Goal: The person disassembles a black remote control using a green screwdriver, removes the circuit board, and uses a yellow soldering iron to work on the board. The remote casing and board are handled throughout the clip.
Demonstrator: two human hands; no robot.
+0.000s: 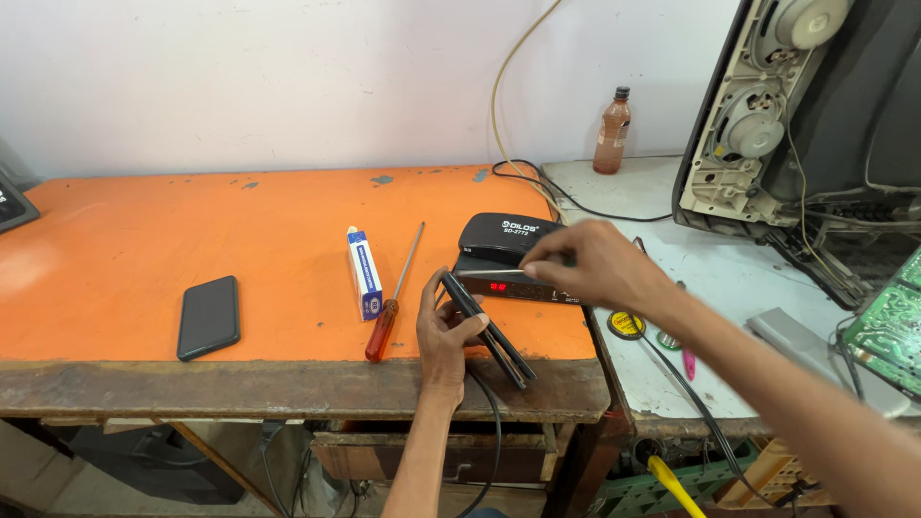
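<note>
here, left hand (pixel 444 331) grips a black remote control (pixel 486 329); right hand (pixel 585 266) pinches a thin probe (pixel 491 272) over the set-top box (pixel 508 286), screwdriver (pixel 392 303) left of both.

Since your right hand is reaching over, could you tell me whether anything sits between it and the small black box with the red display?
Nothing visible does: the right hand already rests on the small black box.
</note>
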